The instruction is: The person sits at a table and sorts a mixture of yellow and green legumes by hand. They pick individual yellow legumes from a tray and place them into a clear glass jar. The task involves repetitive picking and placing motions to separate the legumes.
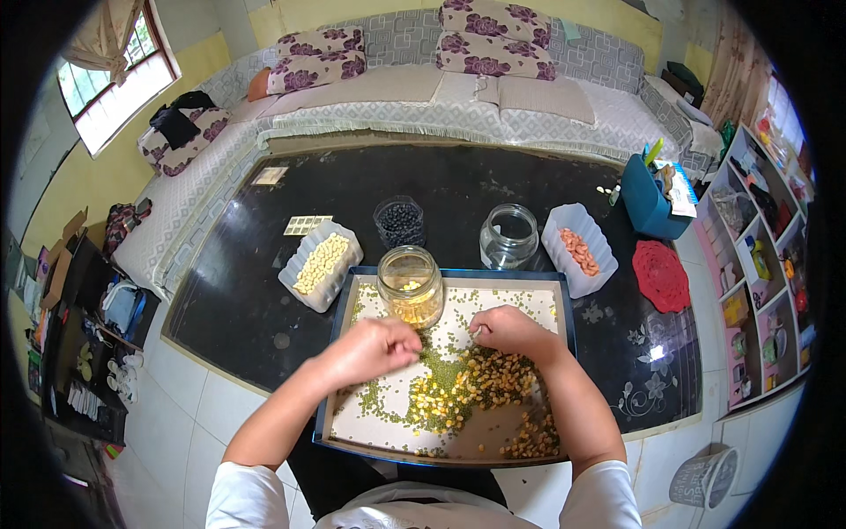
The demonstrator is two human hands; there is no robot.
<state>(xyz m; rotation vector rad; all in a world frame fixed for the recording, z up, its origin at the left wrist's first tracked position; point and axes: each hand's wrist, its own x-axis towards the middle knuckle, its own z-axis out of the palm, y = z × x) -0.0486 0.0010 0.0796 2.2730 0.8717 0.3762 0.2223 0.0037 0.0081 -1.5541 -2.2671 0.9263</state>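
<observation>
A shallow cardboard box tray (pixel 456 457) holds scattered green mung beans (pixel 441 373) mixed with yellow corn kernels (pixel 433 403). Inside its back left part stands a glass jar (pixel 410 291) with corn kernels in the bottom. My left hand (pixel 383 347) hovers just in front of this jar, slightly blurred, its fingers curled inward. On the right, my right hand (pixel 509 328) is over the tray behind the thickest heap, fingers bent together. Whether either hand pinches a kernel is hidden by the fingers.
Behind the tray on the black table (pixel 244 317) are a plastic box of pale beans (pixel 322 263), a cup of dark beans (pixel 400 223), an empty glass jar (pixel 509 237) and a box of reddish peanuts (pixel 579 251). A teal container (pixel 651 202) and red mat (pixel 661 276) sit rightward.
</observation>
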